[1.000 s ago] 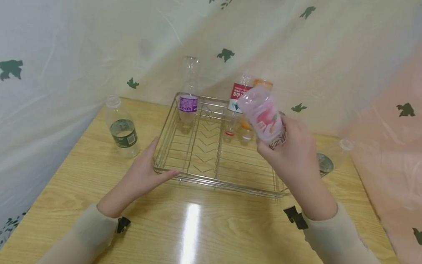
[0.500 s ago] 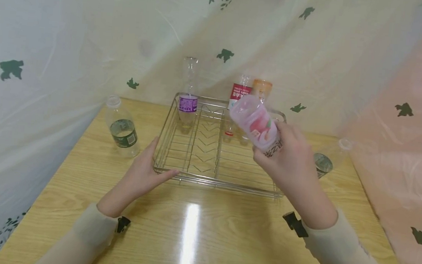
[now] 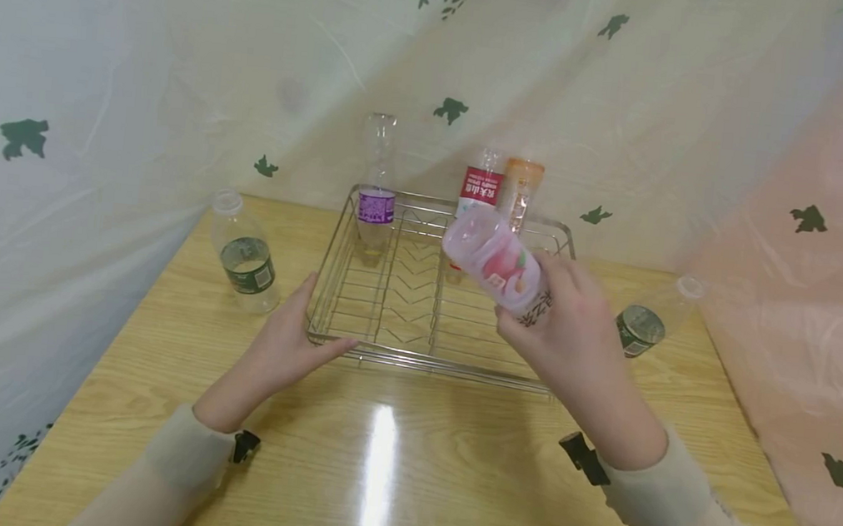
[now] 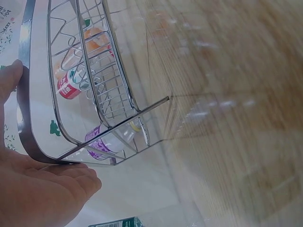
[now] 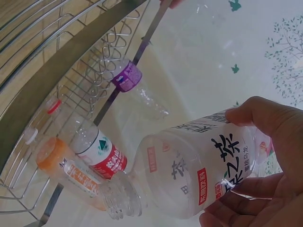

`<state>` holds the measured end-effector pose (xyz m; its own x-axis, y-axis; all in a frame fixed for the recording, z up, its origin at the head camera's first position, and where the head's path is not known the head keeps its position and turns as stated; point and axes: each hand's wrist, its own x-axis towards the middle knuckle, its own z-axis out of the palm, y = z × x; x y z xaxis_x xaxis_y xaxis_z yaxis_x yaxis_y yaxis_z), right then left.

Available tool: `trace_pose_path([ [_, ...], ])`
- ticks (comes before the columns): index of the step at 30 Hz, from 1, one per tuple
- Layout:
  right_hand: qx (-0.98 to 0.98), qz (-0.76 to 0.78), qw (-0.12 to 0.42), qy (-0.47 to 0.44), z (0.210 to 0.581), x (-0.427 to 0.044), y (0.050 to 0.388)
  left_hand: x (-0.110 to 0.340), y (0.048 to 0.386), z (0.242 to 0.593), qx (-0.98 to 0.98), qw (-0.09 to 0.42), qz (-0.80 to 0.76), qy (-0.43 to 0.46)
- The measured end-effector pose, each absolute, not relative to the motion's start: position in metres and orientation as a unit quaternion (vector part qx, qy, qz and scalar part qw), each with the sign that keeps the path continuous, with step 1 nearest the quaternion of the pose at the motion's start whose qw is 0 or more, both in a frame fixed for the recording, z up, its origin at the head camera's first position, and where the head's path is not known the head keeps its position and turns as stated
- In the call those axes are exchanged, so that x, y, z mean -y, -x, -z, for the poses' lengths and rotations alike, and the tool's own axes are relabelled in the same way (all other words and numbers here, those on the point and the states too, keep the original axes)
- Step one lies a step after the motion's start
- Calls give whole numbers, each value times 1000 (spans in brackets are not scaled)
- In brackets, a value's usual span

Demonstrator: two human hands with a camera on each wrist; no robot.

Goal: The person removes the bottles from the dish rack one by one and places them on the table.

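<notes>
My right hand [image 3: 573,335] grips a clear plastic tea bottle [image 3: 500,261] with a peach picture. It is tilted above the right half of a wire dish rack [image 3: 406,354], base up to the left. In the right wrist view its threaded neck [image 5: 120,196] shows no cap. My left hand [image 3: 286,343] rests at the rack's front left corner, thumb over the front rim, fingers extended along the side. Upside down in the rack stand a purple-labelled bottle [image 3: 376,206] at back left, and a red-labelled bottle [image 3: 481,185] beside an orange bottle [image 3: 522,188] at back right.
A green-labelled bottle [image 3: 244,260] stands left of the rack on the wooden table [image 3: 283,468]. Another green-labelled bottle [image 3: 641,328] stands to the right, partly behind my right hand. A patterned cloth [image 3: 205,69] hangs behind the table.
My right hand has moved left and a little towards me with the tea bottle, which leans further over. The orange bottle behind shows more. My left hand and the rack have stayed put.
</notes>
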<state>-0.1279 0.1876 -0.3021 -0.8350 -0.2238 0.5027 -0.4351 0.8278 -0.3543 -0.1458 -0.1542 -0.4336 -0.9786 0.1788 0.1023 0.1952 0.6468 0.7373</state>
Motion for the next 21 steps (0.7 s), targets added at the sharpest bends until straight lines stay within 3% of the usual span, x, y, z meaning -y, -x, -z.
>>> trace_pose_path([
  [5, 936, -228, 207, -173, 306, -186, 125, 154, 146, 433, 906, 10, 409, 105],
  [21, 929, -205, 228, -207, 318, -184, 120, 155, 139, 428, 912, 1, 397, 98],
])
